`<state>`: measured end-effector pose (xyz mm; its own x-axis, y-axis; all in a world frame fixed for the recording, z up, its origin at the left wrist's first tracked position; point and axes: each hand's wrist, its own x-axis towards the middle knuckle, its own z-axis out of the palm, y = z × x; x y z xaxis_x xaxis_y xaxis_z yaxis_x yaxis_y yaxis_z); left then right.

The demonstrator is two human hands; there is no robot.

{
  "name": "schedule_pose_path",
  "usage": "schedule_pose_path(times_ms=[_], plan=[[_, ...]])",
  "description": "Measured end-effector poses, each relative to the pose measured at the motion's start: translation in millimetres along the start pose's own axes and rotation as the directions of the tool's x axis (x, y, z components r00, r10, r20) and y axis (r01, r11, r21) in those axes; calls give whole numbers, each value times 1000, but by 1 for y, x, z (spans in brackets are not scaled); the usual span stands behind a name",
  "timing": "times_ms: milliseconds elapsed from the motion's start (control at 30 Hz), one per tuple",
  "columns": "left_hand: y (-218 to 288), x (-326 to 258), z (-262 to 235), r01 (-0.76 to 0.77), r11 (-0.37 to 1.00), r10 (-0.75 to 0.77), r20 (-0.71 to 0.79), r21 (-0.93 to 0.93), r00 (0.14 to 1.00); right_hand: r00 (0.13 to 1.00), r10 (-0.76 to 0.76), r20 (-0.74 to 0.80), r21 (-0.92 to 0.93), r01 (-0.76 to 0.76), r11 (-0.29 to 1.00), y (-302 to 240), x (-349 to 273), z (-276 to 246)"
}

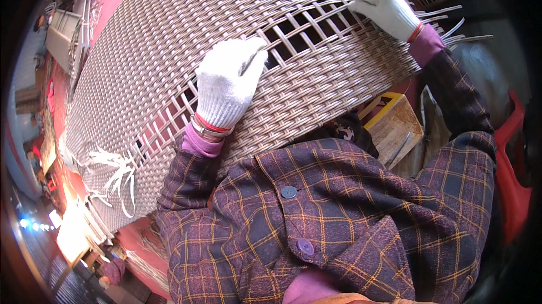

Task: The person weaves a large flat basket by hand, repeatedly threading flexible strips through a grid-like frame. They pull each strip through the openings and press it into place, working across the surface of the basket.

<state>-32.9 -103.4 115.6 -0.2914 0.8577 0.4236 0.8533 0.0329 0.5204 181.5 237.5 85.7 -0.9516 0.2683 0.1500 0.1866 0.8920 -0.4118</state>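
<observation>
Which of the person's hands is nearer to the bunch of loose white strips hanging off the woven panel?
The left hand. It rests on the woven panel just up and right of the loose white strips. The right hand is far off, at the panel's opposite end.

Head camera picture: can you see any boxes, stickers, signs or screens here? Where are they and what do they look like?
No boxes, stickers, signs or screens show clearly.
Left hand: white knit glove, resting on the woven mat, a wide tan lattice of flat strips.
Right hand: white glove, at the mat's far loose strips.
</observation>
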Motion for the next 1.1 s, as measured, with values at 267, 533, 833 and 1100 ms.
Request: schedule_pose_path(times_ms=[267,533,833,1100], plan=[[-7,93,41,-190,948,207,41,-255,977,992,-8,-122,-16,6,1000,-2,-15,-62],[28,129,64,428,649,-93,493,-629,865,935,286,-211,274,-225,935,-59,-27,-80],[37,108,38,69,997,-55,311,-33,949,975,1,220,59,-15,998,-43,18,-13],[24,116,63,-384,921,356,253,68,900,666,211,715,313,-575,756,-32,41,-31]])
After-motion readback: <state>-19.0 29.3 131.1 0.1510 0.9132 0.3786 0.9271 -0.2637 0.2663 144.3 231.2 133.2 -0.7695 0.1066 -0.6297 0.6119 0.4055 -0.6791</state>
